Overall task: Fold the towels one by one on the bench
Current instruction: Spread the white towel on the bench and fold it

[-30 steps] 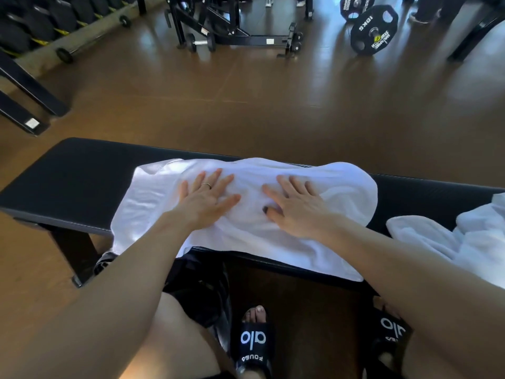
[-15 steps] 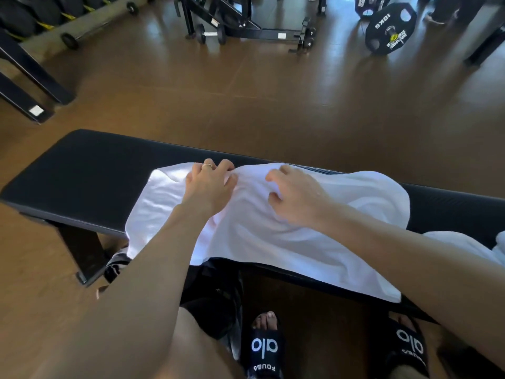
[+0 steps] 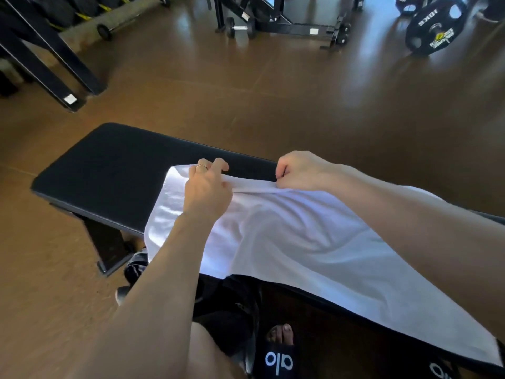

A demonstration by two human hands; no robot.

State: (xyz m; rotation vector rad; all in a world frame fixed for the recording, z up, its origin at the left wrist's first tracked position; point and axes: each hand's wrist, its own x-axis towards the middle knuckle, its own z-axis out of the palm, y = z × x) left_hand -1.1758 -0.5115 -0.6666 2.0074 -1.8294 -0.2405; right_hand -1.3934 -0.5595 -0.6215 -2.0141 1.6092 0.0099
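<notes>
A white towel [image 3: 287, 242] lies across the black padded bench [image 3: 109, 170], its near side hanging over the bench's front edge. My left hand [image 3: 207, 187] grips the towel's far edge, fingers curled round the fabric, a ring on one finger. My right hand [image 3: 300, 170] grips the same far edge a little to the right, fist closed on the cloth. The edge between the two hands is pulled taut and lifted slightly off the bench. My right forearm covers the towel's right part.
The bench's left half is bare black padding. Beyond it is brown gym floor, with a black rack frame [image 3: 49, 64] at far left, a machine base [image 3: 287, 23] at the back and a 10 kg weight plate [image 3: 434, 28] at top right. My sandalled feet [image 3: 278, 356] are under the bench.
Both hands went from lying flat on the towel's middle to reaching forward and gripping its far edge. The view has shifted right to left, so the second towel at the right is out of sight.
</notes>
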